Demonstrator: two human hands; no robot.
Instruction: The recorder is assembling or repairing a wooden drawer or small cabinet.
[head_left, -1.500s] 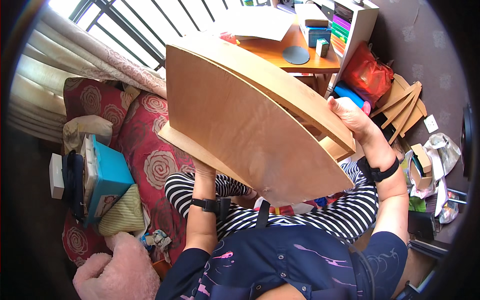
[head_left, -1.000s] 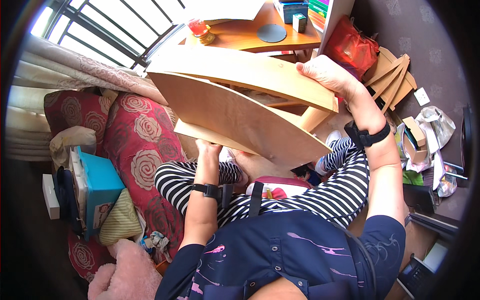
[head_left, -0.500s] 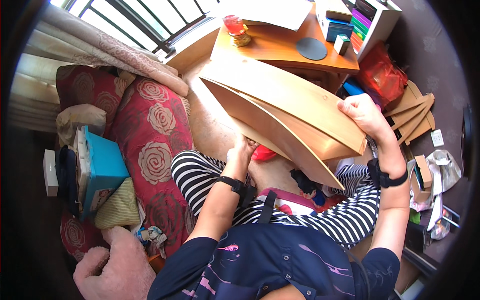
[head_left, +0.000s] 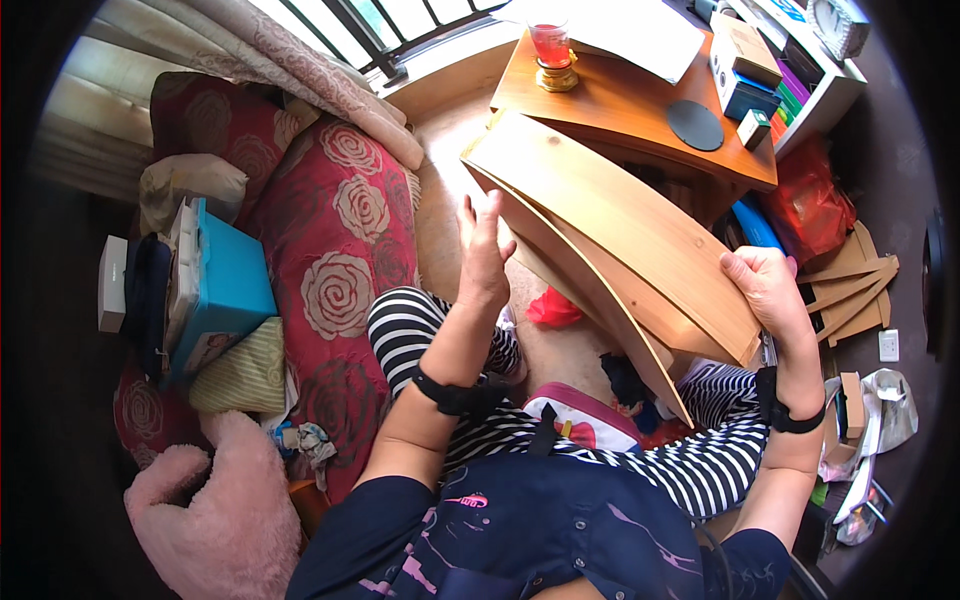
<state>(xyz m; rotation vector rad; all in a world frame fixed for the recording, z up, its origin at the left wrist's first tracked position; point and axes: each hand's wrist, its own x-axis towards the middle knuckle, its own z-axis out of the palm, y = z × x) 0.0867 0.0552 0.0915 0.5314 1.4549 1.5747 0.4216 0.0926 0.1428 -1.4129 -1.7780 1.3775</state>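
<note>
A wooden drawer (head_left: 620, 215) is tilted up in front of me, its long pale side panel facing up. Along its lower left side a thin wooden board (head_left: 575, 265) bows away from the frame, leaving a gap that widens toward the near end. My right hand (head_left: 768, 285) grips the near right corner of the drawer, thumb on top of the panel and fingers hidden beneath. Beside the drawer's far left end, my left hand (head_left: 484, 255) is raised with its fingers apart and holds nothing.
An orange-brown desk (head_left: 610, 110) stands beyond the drawer, bearing a red candle jar (head_left: 550, 45) and a dark round mat (head_left: 695, 125). To the left is a rose-patterned couch cover (head_left: 340, 220) beside a blue box (head_left: 235, 285). A red plastic bag (head_left: 553, 308) lies on the floor below.
My left hand has let go of the drawer's underside and risen, its fingers spreading. The whole view has shifted, while my right hand keeps its grip on the corner.
</note>
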